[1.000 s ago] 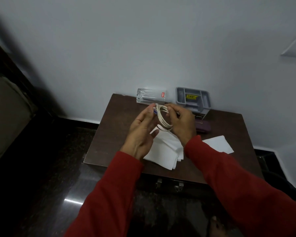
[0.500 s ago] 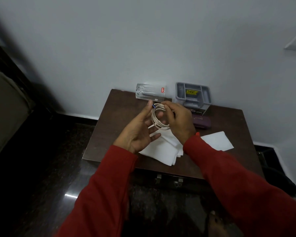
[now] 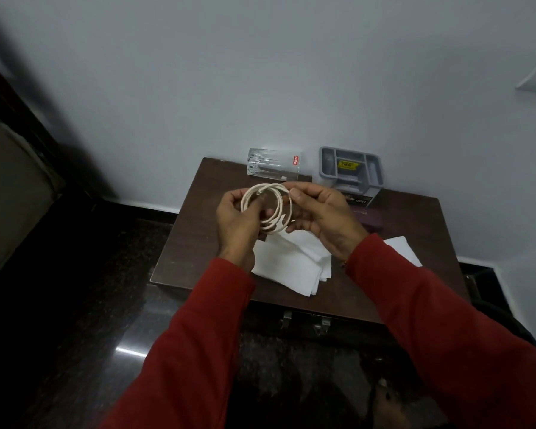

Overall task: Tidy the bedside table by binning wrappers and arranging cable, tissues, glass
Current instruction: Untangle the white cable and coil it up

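Both hands hold a white cable (image 3: 277,212) wound into a round coil above the dark wooden bedside table (image 3: 192,236). My left hand (image 3: 237,222) grips the coil's left side, with fingers through the loop. My right hand (image 3: 322,218) pinches its upper right edge. Below the hands lies a stack of white tissues (image 3: 291,267); a single tissue (image 3: 401,249) lies to the right. A clear glass (image 3: 273,165) with a red label lies on its side at the table's back edge.
A grey compartment organiser (image 3: 350,168) stands on a dark box at the back, by the white wall. A purple case (image 3: 373,219) lies beside it. Dark polished floor surrounds the table; a bed edge (image 3: 13,196) is at far left.
The coil has turned from edge-on to face me as a full round loop. My left hand has closed around its left side, and the view has shifted slightly.
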